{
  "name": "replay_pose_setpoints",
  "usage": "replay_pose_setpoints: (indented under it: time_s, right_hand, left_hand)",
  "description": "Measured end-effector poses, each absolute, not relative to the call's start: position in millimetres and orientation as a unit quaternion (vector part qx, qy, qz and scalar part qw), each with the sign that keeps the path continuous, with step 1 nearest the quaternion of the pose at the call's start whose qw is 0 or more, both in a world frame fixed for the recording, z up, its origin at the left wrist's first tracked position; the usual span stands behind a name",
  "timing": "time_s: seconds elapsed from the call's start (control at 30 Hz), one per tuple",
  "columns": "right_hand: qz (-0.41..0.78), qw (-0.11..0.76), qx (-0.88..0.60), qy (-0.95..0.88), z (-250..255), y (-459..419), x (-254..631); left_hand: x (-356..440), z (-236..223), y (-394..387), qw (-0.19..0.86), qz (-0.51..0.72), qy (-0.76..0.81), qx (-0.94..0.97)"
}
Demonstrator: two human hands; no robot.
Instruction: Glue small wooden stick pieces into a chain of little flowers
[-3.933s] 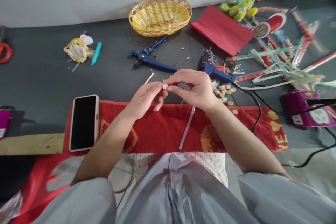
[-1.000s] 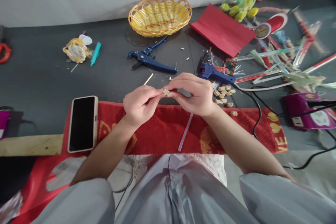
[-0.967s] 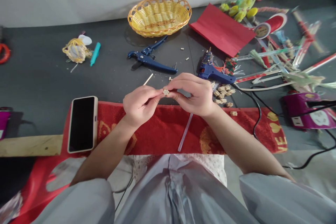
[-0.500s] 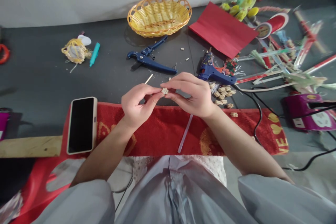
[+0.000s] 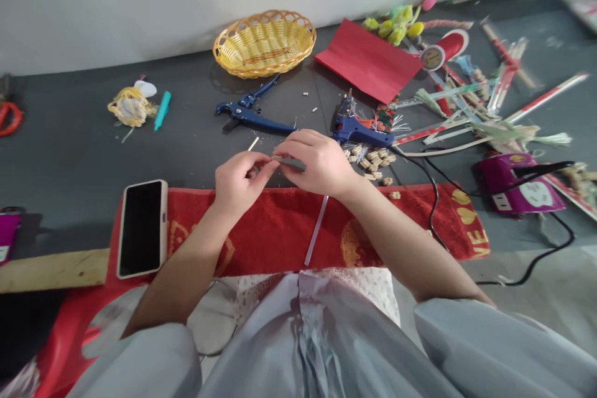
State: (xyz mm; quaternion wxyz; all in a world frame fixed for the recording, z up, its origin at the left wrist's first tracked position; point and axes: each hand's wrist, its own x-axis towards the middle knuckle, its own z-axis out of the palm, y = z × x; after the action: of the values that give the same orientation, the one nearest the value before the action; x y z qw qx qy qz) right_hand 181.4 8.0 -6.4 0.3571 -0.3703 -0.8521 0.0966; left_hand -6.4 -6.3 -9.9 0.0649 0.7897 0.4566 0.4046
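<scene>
My left hand (image 5: 240, 181) and my right hand (image 5: 317, 161) meet fingertip to fingertip above the far edge of a red towel (image 5: 280, 230). Both are pinched on a tiny pale piece (image 5: 276, 158), which now shows only as a thin sliver between the fingers. A clear glue stick (image 5: 316, 231) lies on the towel under my right wrist. Several small wooden bits (image 5: 370, 160) are heaped just right of my right hand, next to a blue glue gun (image 5: 357, 130).
Blue cutting pliers (image 5: 252, 115) lie beyond my hands, a yellow wicker basket (image 5: 263, 43) and red paper (image 5: 368, 61) farther back. A phone (image 5: 141, 227) rests on the towel's left end. Sticks, thread spool (image 5: 443, 50) and a purple power strip (image 5: 520, 183) with black cords crowd the right.
The camera has tilted and shifted, so everything sits lower and further left in view. My hands stay pinched together; the small piece has turned and shows less of its face.
</scene>
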Motion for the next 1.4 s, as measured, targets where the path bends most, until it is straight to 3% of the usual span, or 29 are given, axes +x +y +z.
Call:
replay_pose_setpoints:
  time_s: [0.27,0.9,1.4]
  right_hand:
    - [0.05,0.237,-0.391,-0.888,4.0,9.0,184.0]
    - [0.078,0.272,-0.322,-0.903,6.0,13.1,191.0]
    - [0.057,0.286,-0.341,-0.894,2.8,15.5,194.5]
  left_hand:
    - [-1.3,-14.8,0.0,0.163,0.355,0.523,0.758]
    - [27.5,31.0,-46.3,0.231,0.263,0.666,0.659]
    - [25.8,33.9,-47.7,0.246,0.238,0.628,0.699]
